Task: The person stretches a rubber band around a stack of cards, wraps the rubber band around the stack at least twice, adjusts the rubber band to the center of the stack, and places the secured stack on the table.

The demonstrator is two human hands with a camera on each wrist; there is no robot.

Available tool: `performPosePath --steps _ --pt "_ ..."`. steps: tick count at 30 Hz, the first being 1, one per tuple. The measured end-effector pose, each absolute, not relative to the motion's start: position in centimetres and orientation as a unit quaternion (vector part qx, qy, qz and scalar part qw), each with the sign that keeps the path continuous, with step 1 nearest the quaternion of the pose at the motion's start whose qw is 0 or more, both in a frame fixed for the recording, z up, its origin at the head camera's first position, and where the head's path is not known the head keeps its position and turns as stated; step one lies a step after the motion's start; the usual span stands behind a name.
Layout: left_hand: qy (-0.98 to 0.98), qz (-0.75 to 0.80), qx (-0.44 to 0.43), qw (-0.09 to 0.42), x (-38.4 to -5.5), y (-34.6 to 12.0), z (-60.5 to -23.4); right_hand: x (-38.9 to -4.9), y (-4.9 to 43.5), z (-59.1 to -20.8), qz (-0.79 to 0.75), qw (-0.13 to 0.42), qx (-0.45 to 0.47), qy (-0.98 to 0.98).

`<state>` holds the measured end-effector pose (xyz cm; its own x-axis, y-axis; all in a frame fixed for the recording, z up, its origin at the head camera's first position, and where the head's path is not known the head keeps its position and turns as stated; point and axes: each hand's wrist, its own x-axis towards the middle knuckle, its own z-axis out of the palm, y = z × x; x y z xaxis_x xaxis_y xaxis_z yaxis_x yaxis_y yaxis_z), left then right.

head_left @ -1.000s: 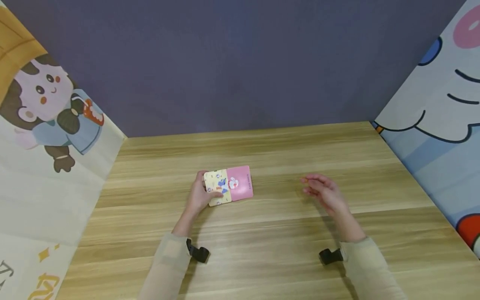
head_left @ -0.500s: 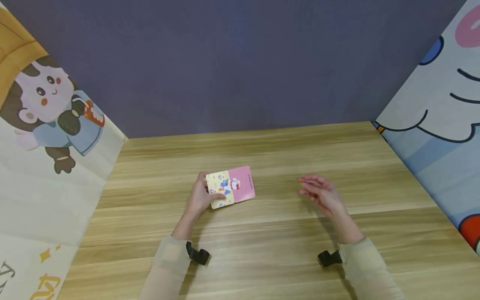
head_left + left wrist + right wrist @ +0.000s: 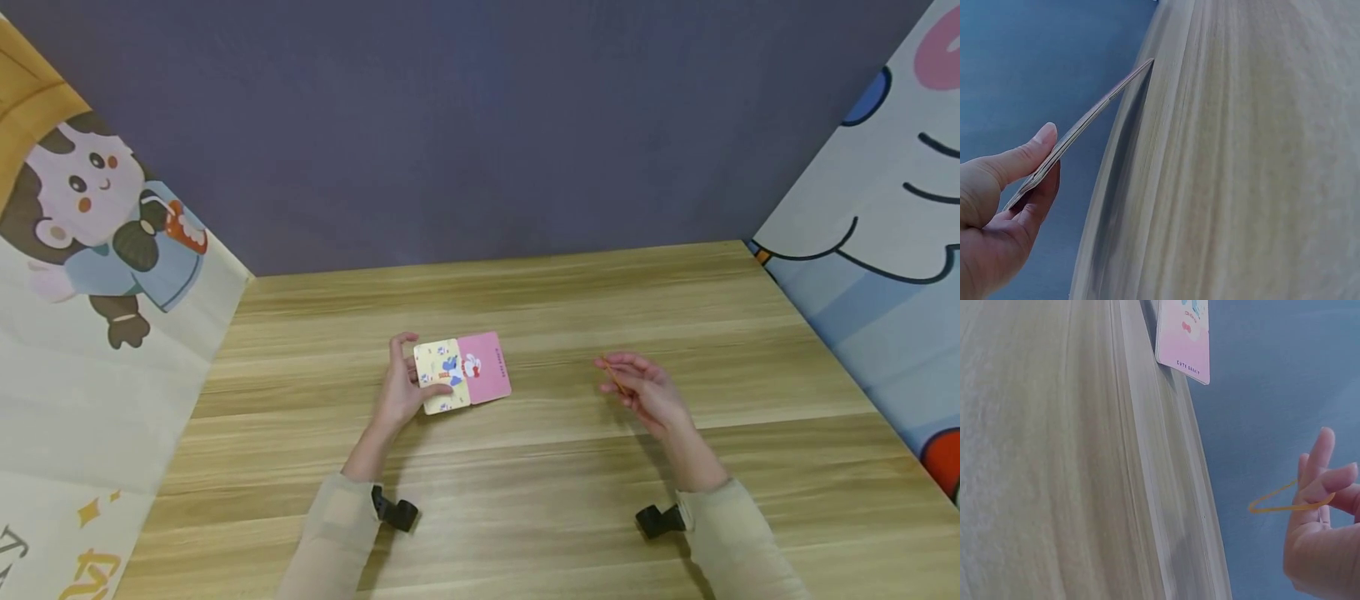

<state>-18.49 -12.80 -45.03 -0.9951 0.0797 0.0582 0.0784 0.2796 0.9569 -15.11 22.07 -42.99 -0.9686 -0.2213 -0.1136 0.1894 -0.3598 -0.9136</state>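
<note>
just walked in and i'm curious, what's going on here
A person's left hand is holding a yellow-and-pink booklet at a tilt over the table. The right hand, off to the other side, holds an orange band. The two hands are apart, and the band is not on the booklet.

You've got 2 grips: left grip [image 3: 399,393], right grip [image 3: 651,393]. 1 yellow-and-pink booklet [image 3: 462,372] in the left, layers too thin to count. 1 orange rubber band [image 3: 1285,508] at the right. 2 black wrist cameras [image 3: 397,513], 1 behind each. 2 sleeves [image 3: 337,517], likewise. 1 worktop [image 3: 525,475] below both. 1 dark wall [image 3: 480,133] beyond, 2 printed walls [image 3: 75,358] flanking.
</note>
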Motion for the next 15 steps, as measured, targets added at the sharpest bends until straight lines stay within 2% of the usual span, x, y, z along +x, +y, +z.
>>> performPosePath --steps 15 --pt "0.787 0.611 0.078 -0.017 -18.21 -12.79 -45.19 -14.98 22.02 -43.12 -0.826 0.124 -0.015 0.55"
